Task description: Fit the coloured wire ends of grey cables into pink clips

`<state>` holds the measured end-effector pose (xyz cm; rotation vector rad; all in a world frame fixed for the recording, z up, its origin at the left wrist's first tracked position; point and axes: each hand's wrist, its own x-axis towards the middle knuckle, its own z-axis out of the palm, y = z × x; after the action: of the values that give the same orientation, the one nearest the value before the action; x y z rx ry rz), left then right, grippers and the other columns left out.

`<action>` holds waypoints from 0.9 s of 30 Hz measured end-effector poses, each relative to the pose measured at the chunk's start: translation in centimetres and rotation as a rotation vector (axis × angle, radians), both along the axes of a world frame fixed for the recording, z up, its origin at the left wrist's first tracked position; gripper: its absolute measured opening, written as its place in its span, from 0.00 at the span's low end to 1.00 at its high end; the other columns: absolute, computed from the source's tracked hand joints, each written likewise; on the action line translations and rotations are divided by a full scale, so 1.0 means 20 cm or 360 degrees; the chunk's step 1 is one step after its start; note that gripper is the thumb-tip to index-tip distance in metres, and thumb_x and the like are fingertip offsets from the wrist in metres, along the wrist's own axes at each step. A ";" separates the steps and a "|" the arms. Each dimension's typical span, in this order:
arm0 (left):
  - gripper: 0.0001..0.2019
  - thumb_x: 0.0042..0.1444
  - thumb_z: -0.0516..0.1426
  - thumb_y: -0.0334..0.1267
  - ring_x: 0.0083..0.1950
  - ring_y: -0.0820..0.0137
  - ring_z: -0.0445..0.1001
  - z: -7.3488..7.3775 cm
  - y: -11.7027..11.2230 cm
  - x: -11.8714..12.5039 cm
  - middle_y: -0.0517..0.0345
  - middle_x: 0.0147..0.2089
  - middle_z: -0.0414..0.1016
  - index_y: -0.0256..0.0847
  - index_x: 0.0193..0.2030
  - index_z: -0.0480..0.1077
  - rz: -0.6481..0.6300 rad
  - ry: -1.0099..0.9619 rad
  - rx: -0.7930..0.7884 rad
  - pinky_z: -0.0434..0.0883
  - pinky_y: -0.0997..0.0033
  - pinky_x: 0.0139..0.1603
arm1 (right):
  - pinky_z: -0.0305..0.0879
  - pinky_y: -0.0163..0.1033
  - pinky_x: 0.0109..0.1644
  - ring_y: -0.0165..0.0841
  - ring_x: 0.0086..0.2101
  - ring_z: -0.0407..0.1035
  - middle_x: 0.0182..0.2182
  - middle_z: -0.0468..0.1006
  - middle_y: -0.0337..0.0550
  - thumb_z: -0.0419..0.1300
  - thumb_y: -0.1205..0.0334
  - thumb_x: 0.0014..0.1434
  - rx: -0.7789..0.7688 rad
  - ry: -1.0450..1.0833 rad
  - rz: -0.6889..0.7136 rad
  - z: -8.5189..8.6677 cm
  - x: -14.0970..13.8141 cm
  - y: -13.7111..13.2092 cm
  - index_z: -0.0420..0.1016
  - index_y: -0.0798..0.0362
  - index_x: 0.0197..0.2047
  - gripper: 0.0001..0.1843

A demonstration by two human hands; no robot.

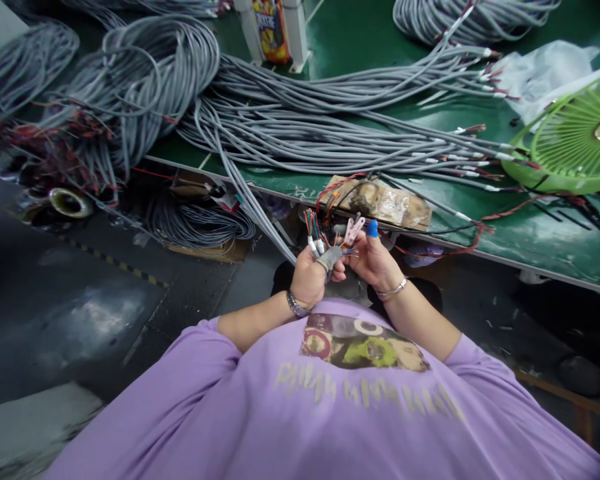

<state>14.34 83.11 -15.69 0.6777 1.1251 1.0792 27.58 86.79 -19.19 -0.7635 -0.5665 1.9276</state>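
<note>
My left hand (307, 275) is closed round the end of a grey cable (330, 257), whose thin coloured wires (314, 230) fan upward from my fist. My right hand (373, 259) is closed too, pinching a small pink clip-like tool (353, 230) right beside those wires; its fingertip wears a blue cover (372, 229). Both hands meet in front of my chest, just below the edge of the green workbench (540, 233). A watch sits on my left wrist, a bracelet on my right.
Large bundles of grey cables (300, 113) with stripped ends lie across the bench, and more coils (130, 80) hang off its left side. A green fan (573, 137) and a plastic bag (540, 73) sit at the right. A taped block (385, 200) lies at the bench edge.
</note>
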 end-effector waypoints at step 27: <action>0.22 0.41 0.69 0.52 0.18 0.73 0.71 0.00 -0.04 -0.06 0.61 0.21 0.73 0.38 0.30 0.66 -0.0249 0.0004 0.0024 0.70 0.75 0.20 | 0.67 0.35 0.32 0.26 0.25 0.66 0.28 0.76 0.38 0.69 0.37 0.47 -0.0040 -0.0133 -0.0013 -0.04 0.09 0.01 0.73 0.52 0.31 0.26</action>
<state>13.14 82.35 -15.61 0.7664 1.0490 0.9545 29.35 86.91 -19.93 -0.8645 -0.5902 1.9056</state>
